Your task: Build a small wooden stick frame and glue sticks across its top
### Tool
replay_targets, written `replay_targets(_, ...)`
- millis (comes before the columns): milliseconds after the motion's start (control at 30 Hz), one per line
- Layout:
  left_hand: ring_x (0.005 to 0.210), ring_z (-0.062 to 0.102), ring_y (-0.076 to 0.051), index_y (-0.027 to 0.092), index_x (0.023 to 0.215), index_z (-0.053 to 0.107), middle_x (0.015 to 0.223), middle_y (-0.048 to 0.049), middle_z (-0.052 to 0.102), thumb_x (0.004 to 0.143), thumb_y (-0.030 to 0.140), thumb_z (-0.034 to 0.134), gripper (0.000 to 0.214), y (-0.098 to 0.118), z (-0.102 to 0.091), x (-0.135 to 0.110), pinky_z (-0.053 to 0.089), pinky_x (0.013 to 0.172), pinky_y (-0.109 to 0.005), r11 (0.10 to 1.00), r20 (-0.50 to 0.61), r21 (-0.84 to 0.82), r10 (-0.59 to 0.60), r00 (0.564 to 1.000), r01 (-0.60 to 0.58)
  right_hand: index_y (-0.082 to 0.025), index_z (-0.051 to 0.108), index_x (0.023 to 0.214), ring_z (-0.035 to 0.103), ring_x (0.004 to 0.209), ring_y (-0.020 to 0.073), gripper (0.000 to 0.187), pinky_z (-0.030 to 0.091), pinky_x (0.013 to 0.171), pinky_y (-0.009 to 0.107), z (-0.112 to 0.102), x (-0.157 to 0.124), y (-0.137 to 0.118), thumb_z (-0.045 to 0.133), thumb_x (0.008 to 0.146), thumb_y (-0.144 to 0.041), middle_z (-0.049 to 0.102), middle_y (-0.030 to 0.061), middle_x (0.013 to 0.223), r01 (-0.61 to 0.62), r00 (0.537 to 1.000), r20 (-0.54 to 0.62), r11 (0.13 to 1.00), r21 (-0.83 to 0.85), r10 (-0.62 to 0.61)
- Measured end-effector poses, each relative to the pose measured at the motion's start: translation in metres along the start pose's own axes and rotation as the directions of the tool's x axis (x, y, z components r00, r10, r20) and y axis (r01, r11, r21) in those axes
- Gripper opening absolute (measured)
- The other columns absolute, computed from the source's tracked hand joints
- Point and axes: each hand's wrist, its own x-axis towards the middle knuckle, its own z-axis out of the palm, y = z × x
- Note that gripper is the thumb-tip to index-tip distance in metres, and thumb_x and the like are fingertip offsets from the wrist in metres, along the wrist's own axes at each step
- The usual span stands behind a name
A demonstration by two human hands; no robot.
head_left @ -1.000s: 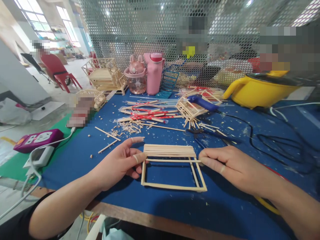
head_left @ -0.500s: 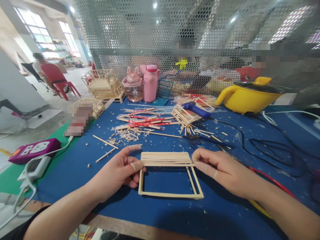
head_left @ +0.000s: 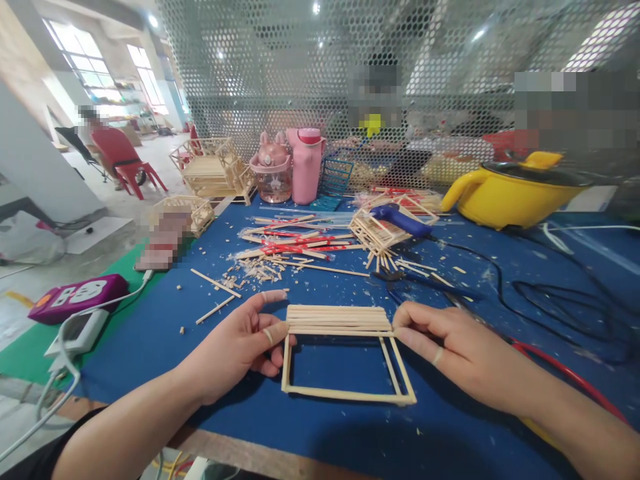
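Observation:
A small rectangular frame of wooden sticks (head_left: 350,395) lies on the blue table in front of me. Several parallel sticks (head_left: 337,319) cover its far part like slats, while the near part is open. My left hand (head_left: 255,337) grips the frame's left side at the nearest slat, thumb on top and index finger stretched out beyond. At the slat's other end, my right hand (head_left: 435,333) pinches the right side between thumb and curled fingers. Bands that look like tape wrap a finger on each hand.
Behind lie packs of sticks (head_left: 300,248), wood scraps (head_left: 257,270), pliers (head_left: 390,277) and a blue glue gun (head_left: 400,220) against a stick structure (head_left: 373,230). A yellow pot (head_left: 510,197) stands right, near black cable loops. Pink bottles (head_left: 306,167) stand by the mesh. A phone (head_left: 163,247) lies left.
The whole view has shifted slightly, so everything appears a little further right. Both hands keep their hold on the stick frame, with no clear movement against it.

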Motion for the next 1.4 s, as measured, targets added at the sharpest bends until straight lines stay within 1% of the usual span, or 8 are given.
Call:
replay_targets(900,0.047,0.049,-0.006,0.024,0.130,0.036,0.069,0.0042,0.059,0.077,0.041,0.068,0.064,-0.004,0.002,-0.001,0.040,0.043,-0.016,0.994,-0.046,0.111,0.022,0.999,-0.017,-0.020,0.056,0.076,0.053,0.068,0.0123,0.021,0.037,0.065,0.024,0.008,-0.004,-0.010,0.045,0.092,-0.027,0.060,-0.0025,0.072,0.011,0.991,-0.133,0.995,0.103,0.003)
replay_targets(1033,0.053,0.053,-0.010,0.024,0.129,0.038,0.072,0.0046,0.052,0.083,0.041,0.057,0.053,-0.007,-0.004,-0.005,0.042,0.043,-0.020,0.951,-0.132,0.271,0.192,0.972,-0.151,-0.020,0.057,0.075,0.051,0.066,0.0125,0.022,0.038,0.063,0.023,0.002,-0.005,-0.004,0.046,0.092,-0.029,0.058,-0.0025,0.070,0.002,0.990,-0.137,0.992,0.129,0.016)
replay_targets(1067,0.055,0.053,-0.011,0.024,0.127,0.040,0.076,0.0034,0.052,0.085,0.040,0.054,0.048,-0.006,-0.004,-0.006,0.043,0.044,-0.021,0.905,-0.198,0.353,0.319,0.927,-0.236,-0.019,0.057,0.075,0.051,0.066,0.0126,0.023,0.037,0.062,0.023,0.000,-0.006,-0.004,0.046,0.092,-0.030,0.057,-0.0024,0.069,0.005,0.987,-0.160,0.992,0.123,0.015)
replay_targets(1133,0.064,0.054,-0.013,0.023,0.124,0.045,0.084,0.0002,0.054,0.087,0.036,0.049,0.039,0.000,-0.001,-0.010,0.047,0.053,-0.025,0.693,-0.265,0.596,0.647,0.715,-0.406,-0.019,0.057,0.075,0.051,0.066,0.0129,0.024,0.037,0.064,0.024,-0.006,-0.008,-0.007,0.045,0.092,-0.031,0.057,-0.0022,0.069,0.032,0.973,-0.232,0.996,0.078,-0.013)
replay_targets(1200,0.081,0.057,-0.017,0.021,0.122,0.050,0.093,-0.0035,0.059,0.088,0.031,0.048,0.036,0.012,0.011,-0.013,0.049,0.072,-0.032,0.319,-0.089,0.830,0.885,0.457,-0.457,-0.019,0.057,0.076,0.052,0.067,0.0134,0.023,0.036,0.068,0.025,-0.009,-0.006,-0.016,0.045,0.092,-0.030,0.060,-0.0016,0.070,0.087,0.946,-0.313,0.996,-0.011,-0.086)
replay_targets(1233,0.092,0.058,-0.020,0.020,0.122,0.052,0.098,-0.0056,0.061,0.088,0.030,0.049,0.035,0.019,0.021,-0.013,0.047,0.083,-0.036,0.118,0.088,0.884,0.908,0.410,-0.452,-0.019,0.057,0.076,0.053,0.068,0.0138,0.022,0.036,0.070,0.026,-0.010,-0.005,-0.022,0.045,0.092,-0.028,0.061,-0.0011,0.071,0.119,0.929,-0.345,0.991,-0.062,-0.133)
replay_targets(1300,0.104,0.056,-0.025,0.018,0.119,0.056,0.109,-0.0089,0.064,0.088,0.032,0.048,0.035,0.033,0.042,-0.008,0.040,0.095,-0.043,-0.154,0.377,0.875,0.812,0.445,-0.460,-0.019,0.057,0.077,0.054,0.071,0.0148,0.020,0.034,0.072,0.028,-0.009,0.002,-0.036,0.045,0.092,-0.025,0.063,0.0002,0.074,0.174,0.888,-0.401,0.972,-0.161,-0.225)
replay_targets(1400,0.088,0.063,-0.023,0.018,0.098,0.064,0.088,-0.0071,0.070,0.090,0.029,0.044,0.025,0.049,0.066,0.007,0.042,0.091,-0.043,-0.186,0.438,0.885,0.640,0.631,-0.426,-0.018,0.057,0.081,0.056,0.074,0.0166,0.018,0.031,0.071,0.030,-0.005,0.015,-0.050,0.044,0.093,-0.023,0.065,0.0023,0.077,0.197,0.823,-0.472,0.938,-0.286,-0.316)
